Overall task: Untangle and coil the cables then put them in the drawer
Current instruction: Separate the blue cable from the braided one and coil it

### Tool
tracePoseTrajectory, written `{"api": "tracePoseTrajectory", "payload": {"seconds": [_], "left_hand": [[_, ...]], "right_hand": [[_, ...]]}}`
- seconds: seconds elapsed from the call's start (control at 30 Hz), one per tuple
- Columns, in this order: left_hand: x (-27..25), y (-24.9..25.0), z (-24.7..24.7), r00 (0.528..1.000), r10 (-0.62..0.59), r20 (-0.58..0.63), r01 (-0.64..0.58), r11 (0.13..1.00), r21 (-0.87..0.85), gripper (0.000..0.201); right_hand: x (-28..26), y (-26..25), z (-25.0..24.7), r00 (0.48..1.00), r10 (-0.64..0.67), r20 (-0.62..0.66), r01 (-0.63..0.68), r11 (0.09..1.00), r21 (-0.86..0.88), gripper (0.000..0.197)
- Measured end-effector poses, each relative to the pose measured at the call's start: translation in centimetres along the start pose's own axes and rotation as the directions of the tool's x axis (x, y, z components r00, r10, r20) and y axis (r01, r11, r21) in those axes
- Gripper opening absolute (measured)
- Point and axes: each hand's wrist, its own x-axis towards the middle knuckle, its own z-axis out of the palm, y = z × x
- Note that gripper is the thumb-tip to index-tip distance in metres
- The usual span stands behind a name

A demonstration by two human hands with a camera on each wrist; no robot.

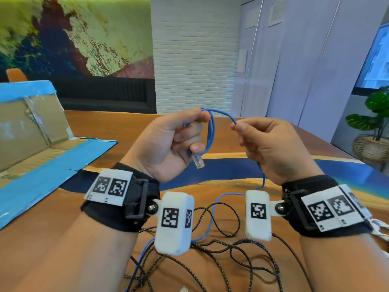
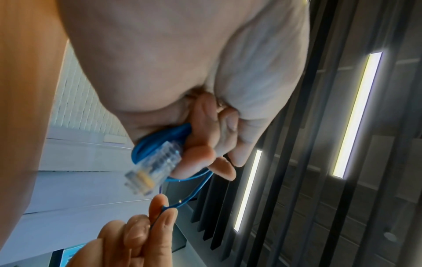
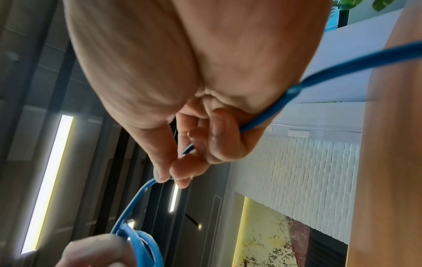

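Blue cable (image 1: 211, 131), judged light and springy, is held coiled at frame centre in the curled left hand (image 1: 166, 144) and pinched by the right hand (image 1: 267, 146), best gripped beside its clear plug (image 1: 198, 160).

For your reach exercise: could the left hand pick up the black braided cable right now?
Probably not: the left hand grips the blue cable coil, raised above the table; the black braided cable lies below.
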Motion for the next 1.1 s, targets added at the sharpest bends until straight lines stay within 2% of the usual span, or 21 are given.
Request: {"api": "tracePoseTrajectory", "payload": {"seconds": [0.1,0.2,0.27,0.33,0.4,0.5,0.57,0.63,0.7,0.73,0.8,0.83,0.87,0.9,0.97,1.03,1.1], "left_hand": [[0.1,-0.1,-0.2,1.000,-0.028,0.015,0.028,1.000,-0.011,0.027],[0.0,-0.1,0.0,0.994,-0.078,0.079,0.081,0.996,-0.041,0.035],[-0.1,-0.3,0.3,0.988,-0.092,0.127,0.100,0.994,-0.054,0.037],[0.0,-0.5,0.5,0.985,-0.070,0.157,0.090,0.988,-0.126,0.039],[0.3,-0.6,0.5,0.990,-0.008,0.138,0.042,0.969,-0.243,0.042],[0.9,-0.8,0.7,0.996,0.091,0.005,-0.085,0.952,-0.293,0.044],[1.4,-1.2,1.0,0.975,0.172,-0.139,-0.204,0.940,-0.272,0.042],[1.8,-1.7,0.9,0.929,0.234,-0.285,-0.288,0.944,-0.163,0.037],[2.0,-1.8,0.4,0.878,0.317,-0.358,-0.281,0.948,0.150,0.026],[2.0,-1.9,0.1,0.859,0.362,-0.362,-0.233,0.906,0.355,0.023],[2.0,-2.3,-0.8,0.854,0.414,-0.314,-0.082,0.704,0.705,0.028],[1.9,-2.4,-1.2,0.873,0.396,-0.286,-0.018,0.610,0.792,0.029],[1.8,-2.5,-1.6,0.901,0.340,-0.270,0.034,0.564,0.825,0.027],[1.7,-2.6,-1.7,0.933,0.255,-0.253,0.069,0.564,0.823,0.026],[1.6,-2.7,-1.6,0.975,0.091,-0.202,0.101,0.628,0.772,0.035],[1.2,-2.6,-0.9,0.990,-0.028,-0.140,0.121,0.687,0.717,0.048],[0.8,-2.4,-0.3,0.992,-0.104,-0.073,0.126,0.719,0.684,0.051]], "right_hand": [[0.0,-0.2,-0.3,1.000,0.023,0.005,-0.023,1.000,0.002,0.015],[0.0,-0.2,-0.3,0.999,0.031,0.034,-0.036,0.990,0.138,0.017],[0.0,0.1,-0.1,0.999,0.030,0.037,-0.036,0.985,0.168,0.018],[0.0,0.6,0.2,1.000,0.022,0.013,-0.023,0.997,0.070,0.018],[-0.1,0.9,0.9,1.000,0.006,-0.007,-0.006,0.996,-0.089,0.020],[-0.4,1.0,2.4,0.996,-0.014,0.084,0.041,0.944,-0.328,0.026],[-0.8,0.8,3.5,0.979,0.035,0.200,0.073,0.859,-0.507,0.027],[-1.3,0.5,4.1,0.944,0.129,0.302,0.110,0.744,-0.660,0.035],[-1.8,0.1,4.4,0.912,0.186,0.366,0.145,0.688,-0.711,0.042],[-1.9,-0.2,4.3,0.905,0.184,0.383,0.155,0.696,-0.701,0.038],[-1.9,-0.9,4.0,0.927,0.105,0.360,0.158,0.761,-0.630,0.027],[-1.7,-1.2,3.7,0.949,0.045,0.312,0.149,0.807,-0.572,0.023],[-1.5,-1.5,3.1,0.969,-0.007,0.247,0.135,0.853,-0.505,0.021],[-1.2,-1.8,2.5,0.982,-0.045,0.184,0.124,0.887,-0.444,0.020],[-0.9,-1.7,1.4,0.991,-0.095,0.091,0.123,0.915,-0.384,0.019],[-0.6,-1.0,1.1,0.993,-0.118,0.020,0.117,0.930,-0.349,0.016],[-0.3,0.1,1.1,0.993,-0.114,-0.043,0.096,0.951,-0.293,0.013]]}}
